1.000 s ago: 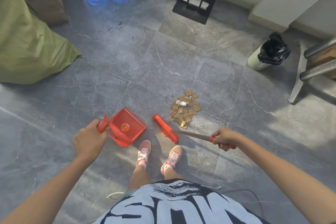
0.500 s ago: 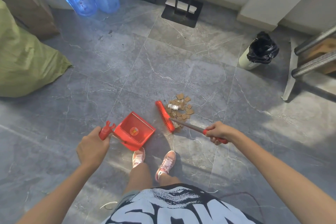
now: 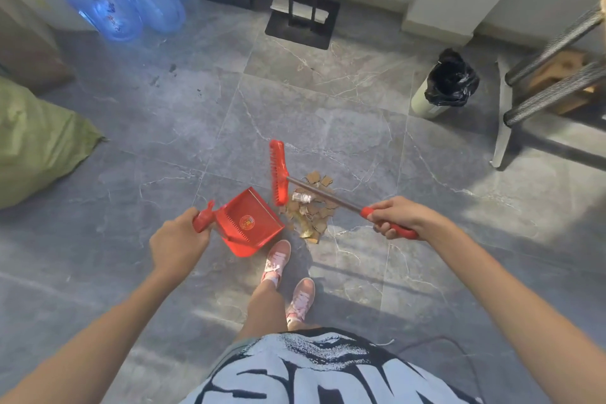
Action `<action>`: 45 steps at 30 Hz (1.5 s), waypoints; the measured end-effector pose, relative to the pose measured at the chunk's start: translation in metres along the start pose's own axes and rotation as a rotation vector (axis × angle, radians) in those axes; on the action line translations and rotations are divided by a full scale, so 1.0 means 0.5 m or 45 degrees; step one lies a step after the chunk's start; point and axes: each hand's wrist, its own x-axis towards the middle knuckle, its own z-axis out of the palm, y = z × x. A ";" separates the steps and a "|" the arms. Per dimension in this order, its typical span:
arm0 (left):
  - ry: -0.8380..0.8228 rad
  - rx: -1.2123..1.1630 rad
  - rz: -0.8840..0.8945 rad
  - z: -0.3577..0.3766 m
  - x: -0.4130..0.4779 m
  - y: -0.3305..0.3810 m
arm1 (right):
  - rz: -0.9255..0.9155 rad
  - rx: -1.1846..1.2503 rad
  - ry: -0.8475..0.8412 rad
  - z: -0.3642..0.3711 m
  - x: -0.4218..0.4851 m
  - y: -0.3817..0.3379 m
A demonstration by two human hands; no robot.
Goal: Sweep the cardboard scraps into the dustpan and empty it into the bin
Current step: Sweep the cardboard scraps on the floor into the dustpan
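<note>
Centrally, just below the middle of the frame, we see the small heap of brown cardboard scraps (image 3: 311, 207) lying on the grey marbled tile floor (image 3: 328, 102), with a crumpled silvery bit among them. Just left of the heap sits our red plastic dustpan (image 3: 251, 223), its mouth turned toward the scraps; our left hand (image 3: 178, 241) is clenched around its red handle. Our right hand (image 3: 398, 218) is wrapped tight on the red grip of the metal-shafted red brush (image 3: 278, 172), whose head is at the heap's upper left edge. Well apart, at the upper right, stands the pale cylindrical bin with a black bag liner (image 3: 446, 84). Our pink shoes (image 3: 275, 261) stand below the dustpan.
</note>
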 end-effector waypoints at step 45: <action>-0.244 0.152 0.528 -0.049 0.411 -0.028 | 0.482 0.007 0.315 0.006 0.261 0.041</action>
